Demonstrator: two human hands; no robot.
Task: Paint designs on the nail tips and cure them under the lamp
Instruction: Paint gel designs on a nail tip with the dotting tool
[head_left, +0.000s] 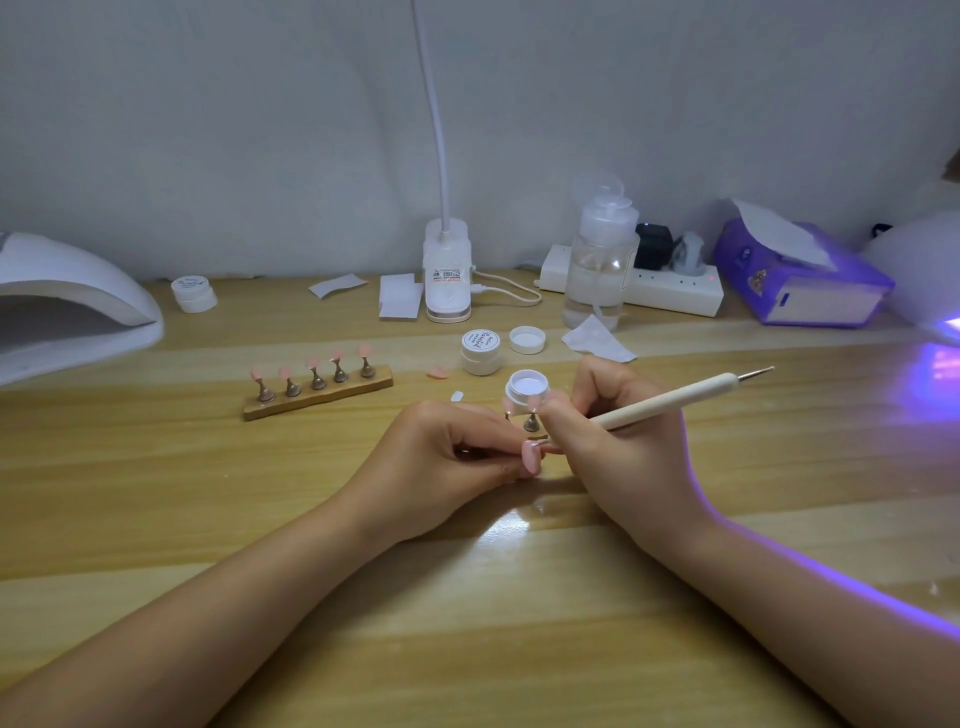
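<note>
Where hands (447, 457) meet, wooden table (208, 493), grey wall (208, 130)

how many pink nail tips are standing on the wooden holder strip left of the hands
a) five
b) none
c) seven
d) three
a: the wooden holder strip carries five small metal stands in a row, each topped with a pink nail tip, while the left hand holds another pink tip and the right hand grips the dotting pen.
</note>
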